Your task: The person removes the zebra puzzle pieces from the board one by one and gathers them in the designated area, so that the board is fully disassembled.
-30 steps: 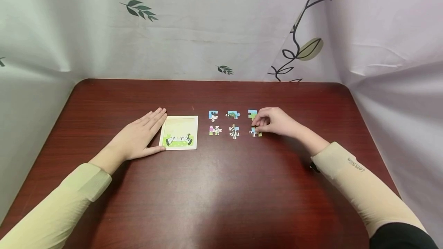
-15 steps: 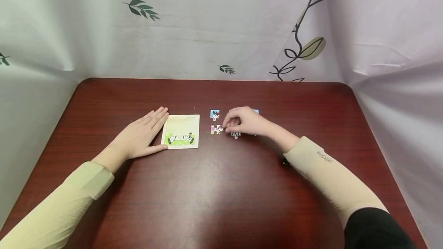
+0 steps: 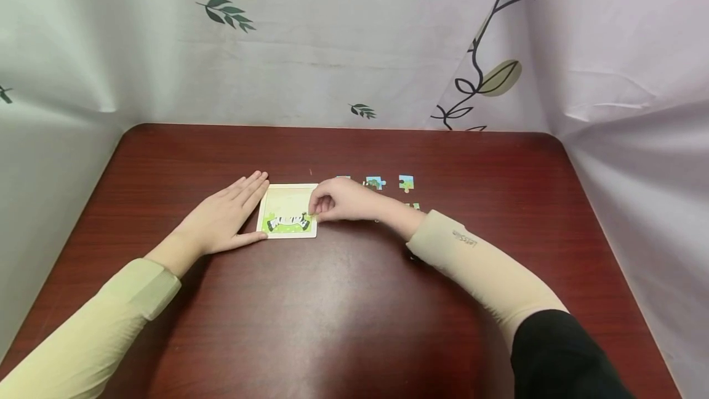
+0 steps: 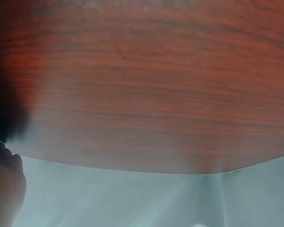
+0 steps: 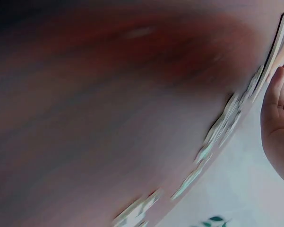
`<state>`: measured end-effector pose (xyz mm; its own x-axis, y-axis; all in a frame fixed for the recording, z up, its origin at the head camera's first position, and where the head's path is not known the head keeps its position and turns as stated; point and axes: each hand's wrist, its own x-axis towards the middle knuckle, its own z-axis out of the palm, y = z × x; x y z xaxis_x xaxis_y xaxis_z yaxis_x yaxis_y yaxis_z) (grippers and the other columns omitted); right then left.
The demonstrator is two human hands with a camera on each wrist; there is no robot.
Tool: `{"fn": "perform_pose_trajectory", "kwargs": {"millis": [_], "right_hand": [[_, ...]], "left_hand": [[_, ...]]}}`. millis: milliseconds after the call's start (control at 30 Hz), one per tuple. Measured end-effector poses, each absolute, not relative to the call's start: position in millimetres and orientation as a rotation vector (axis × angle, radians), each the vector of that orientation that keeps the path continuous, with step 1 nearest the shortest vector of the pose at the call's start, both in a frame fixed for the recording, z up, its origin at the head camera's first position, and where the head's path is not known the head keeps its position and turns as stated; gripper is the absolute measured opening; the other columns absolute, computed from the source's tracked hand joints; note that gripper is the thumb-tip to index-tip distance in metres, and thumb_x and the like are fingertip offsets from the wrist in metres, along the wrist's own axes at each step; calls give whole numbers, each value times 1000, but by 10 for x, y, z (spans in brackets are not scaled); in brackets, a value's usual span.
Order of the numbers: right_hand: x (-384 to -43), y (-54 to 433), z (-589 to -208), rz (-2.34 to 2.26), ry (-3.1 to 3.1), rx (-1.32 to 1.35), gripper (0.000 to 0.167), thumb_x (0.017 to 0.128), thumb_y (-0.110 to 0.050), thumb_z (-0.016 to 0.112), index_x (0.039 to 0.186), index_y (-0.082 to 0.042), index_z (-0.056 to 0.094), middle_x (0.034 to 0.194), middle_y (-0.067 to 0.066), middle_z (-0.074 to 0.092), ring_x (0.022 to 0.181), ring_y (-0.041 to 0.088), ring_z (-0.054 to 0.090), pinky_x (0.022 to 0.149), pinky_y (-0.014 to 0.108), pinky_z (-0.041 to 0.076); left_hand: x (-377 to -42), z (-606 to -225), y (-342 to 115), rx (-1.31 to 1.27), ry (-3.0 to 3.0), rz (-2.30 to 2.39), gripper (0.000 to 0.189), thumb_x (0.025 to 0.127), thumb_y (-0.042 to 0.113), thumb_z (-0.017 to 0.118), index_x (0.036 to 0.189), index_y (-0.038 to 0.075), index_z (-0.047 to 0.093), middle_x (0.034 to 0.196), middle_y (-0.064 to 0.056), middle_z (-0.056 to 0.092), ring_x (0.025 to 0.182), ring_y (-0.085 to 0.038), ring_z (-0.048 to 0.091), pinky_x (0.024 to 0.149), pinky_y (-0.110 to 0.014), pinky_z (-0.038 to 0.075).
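Note:
My left hand point(image 3: 227, 220) lies flat on the table with straight fingers. Its fingertips and thumb touch the left side of a square, pale-rimmed puzzle tray point(image 3: 288, 236). Inside the tray, the zebra's striped body and legs point(image 3: 288, 221) on green fill the lower part; the upper part is plain pale. My right hand point(image 3: 343, 199) is at the tray's right rim, fingers curled and thumb close to the index finger, right at the zebra picture's right end. I cannot tell whether a puzzle piece is pinched there. The right wrist view shows the right hand point(image 5: 278, 123) at the edge.
Right of the tray, loose puzzle pieces lie in two rows, partly hidden by the right hand and wrist. A blue-green piece point(image 3: 375, 183) and a corner piece point(image 3: 406, 183) show in the back row. A pale curtain point(image 3: 310, 66) hangs behind the dark red table point(image 3: 288, 319).
My right hand has moved left from the rightmost loose pieces, over the others, to the tray's right rim. My left hand keeps its place at the tray.

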<state>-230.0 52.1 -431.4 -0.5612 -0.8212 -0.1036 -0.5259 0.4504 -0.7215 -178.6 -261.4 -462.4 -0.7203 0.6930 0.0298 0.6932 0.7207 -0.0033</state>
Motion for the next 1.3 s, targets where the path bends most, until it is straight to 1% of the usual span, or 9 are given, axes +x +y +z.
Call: {"fn": "perform_pose_trajectory", "kwargs": {"millis": [100, 200, 400, 467, 700, 900, 1067, 1300], "right_hand": [[-2319, 395, -4321, -891, 2244, -1152, 8, 93, -4, 78, 101, -6, 78, 97, 6, 74, 82, 9, 67, 76, 12, 56], [-2336, 282, -4322, -894, 2231, -1168, 10, 92, -4, 79, 101, -6, 78, 97, 6, 74, 83, 9, 68, 76, 12, 56], [-2368, 67, -4322, -860, 2236, -1199, 13, 92, -4, 80, 104, -5, 78, 99, 7, 75, 87, 10, 69, 78, 10, 54], [-2375, 1, -4317, -851, 2229, -1206, 14, 92, -4, 80, 105, -5, 77, 100, 8, 75, 88, 11, 69, 79, 10, 54], [-2411, -179, -4350, -804, 2212, -1224, 21, 89, -7, 85, 109, -6, 77, 104, 7, 73, 92, 11, 68, 81, 9, 52], [-2416, -268, -4329, -734, 2196, -1253, 29, 87, -9, 87, 113, -7, 76, 111, 7, 71, 95, 11, 67, 84, 10, 50], [-2406, -307, -4302, -621, 2207, -1324, 34, 86, -11, 88, 118, -7, 76, 119, 7, 69, 98, 11, 66, 88, 12, 48], [-2403, -347, -4288, -582, 2204, -1344, 36, 87, -8, 87, 121, -7, 76, 122, 8, 69, 101, 13, 67, 88, 12, 48]], "left_hand": [[-1786, -4627, -2611, -1161, -2888, -20, 102, 96, 61, 65, 163, -8, 30, 172, -26, 30, 161, -40, 30, 137, -40, 21], [-1779, -4627, -2615, -1156, -2896, -24, 102, 96, 60, 65, 163, -8, 29, 172, -26, 30, 161, -40, 30, 138, -39, 19], [-1772, -4619, -2608, -1160, -2913, -19, 102, 96, 59, 67, 162, -9, 30, 172, -27, 30, 161, -41, 30, 134, -47, 28], [-1771, -4615, -2606, -1163, -2923, -13, 102, 96, 60, 66, 162, -9, 30, 172, -27, 29, 161, -41, 29, 133, -48, 30], [-1774, -4619, -2608, -1181, -2901, 3, 103, 96, 62, 66, 162, -10, 31, 171, -27, 31, 160, -42, 31, 133, -47, 29], [-1789, -4632, -2602, -1192, -2885, -21, 103, 97, 64, 63, 162, -9, 31, 172, -26, 30, 161, -41, 29, 136, -44, 24], [-1797, -4625, -2611, -1196, -2881, -3, 102, 97, 63, 63, 162, -10, 31, 172, -27, 30, 161, -41, 30, 134, -46, 27], [-1809, -4618, -2620, -1200, -2884, -2, 102, 98, 63, 63, 162, -9, 31, 172, -27, 29, 161, -42, 31, 135, -45, 26]]}}
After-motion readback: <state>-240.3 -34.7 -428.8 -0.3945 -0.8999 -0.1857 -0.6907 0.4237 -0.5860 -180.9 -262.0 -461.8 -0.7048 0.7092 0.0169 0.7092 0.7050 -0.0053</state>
